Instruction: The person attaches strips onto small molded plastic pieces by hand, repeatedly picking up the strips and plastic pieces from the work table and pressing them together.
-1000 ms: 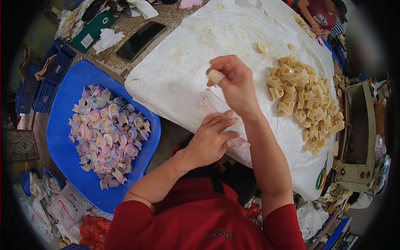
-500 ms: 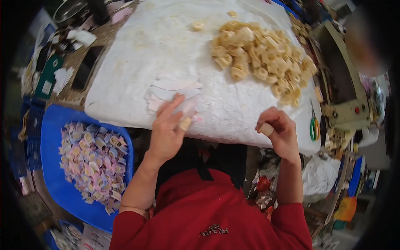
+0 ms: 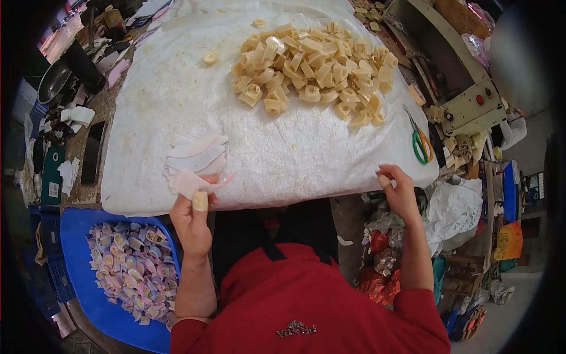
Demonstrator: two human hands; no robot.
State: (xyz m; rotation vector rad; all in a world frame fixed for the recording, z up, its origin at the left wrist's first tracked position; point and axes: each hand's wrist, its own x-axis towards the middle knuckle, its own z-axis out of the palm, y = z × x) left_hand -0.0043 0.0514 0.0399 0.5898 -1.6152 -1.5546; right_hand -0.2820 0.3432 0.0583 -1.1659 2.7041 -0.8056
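Note:
My left hand [image 3: 192, 227] pinches a thin pink fabric piece [image 3: 187, 183] between thumb and fingers at the front edge of the white-covered table. A beige covering wraps that thumb. Just behind it lies a fanned stack of pale pink and white fabric pieces [image 3: 197, 154]. Over the table's front right edge, my right hand [image 3: 400, 193] has its fingers curled in against the thumb; whether anything is between them is hidden. Beyond both hands sits a pile of hollow cream-coloured moulded pieces [image 3: 312, 65].
A blue tub [image 3: 76, 283] at lower left holds many small pink, lilac and cream pieces. Scissors [image 3: 420, 141] with green and orange handles lie at the table's right. A dark phone [image 3: 93, 153] rests on the left. A pale machine [image 3: 471, 106] stands at the right.
My left hand has lifted a pink piece off the stack and drawn it toward me. My right hand stays near the front right edge with fingers curled. The camera view has shifted.

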